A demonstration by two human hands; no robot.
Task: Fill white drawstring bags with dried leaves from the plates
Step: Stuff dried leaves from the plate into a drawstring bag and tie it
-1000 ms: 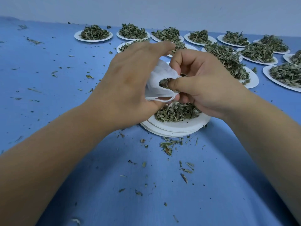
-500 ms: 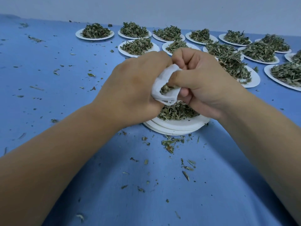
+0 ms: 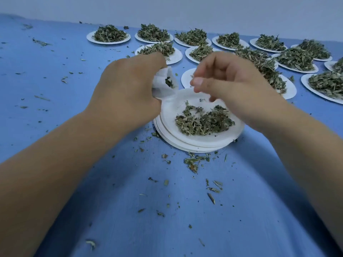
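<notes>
Hanging beside the stacked plate's (image 3: 200, 143) left rim, the white drawstring bag (image 3: 161, 89) is gripped by the left hand (image 3: 128, 89). The right hand (image 3: 228, 84) is blurred above the dried leaves (image 3: 202, 121), so its grasp cannot be told. Spillage is risked if the bag mouth sags.

Head-worn view, angled down, close over blue table (image 3: 55, 89)

The bag (image 3: 163, 86) is of thin white cloth, matt and soft, with small creases. The plates (image 3: 185, 143) look like white paper, matt and smooth. The dried leaves (image 3: 202, 121) are dull green, rough and crumbly. The table cover (image 3: 167, 229) is blue and matt, perhaps cloth. The wall (image 3: 185, 8) is pale and matt.
</notes>
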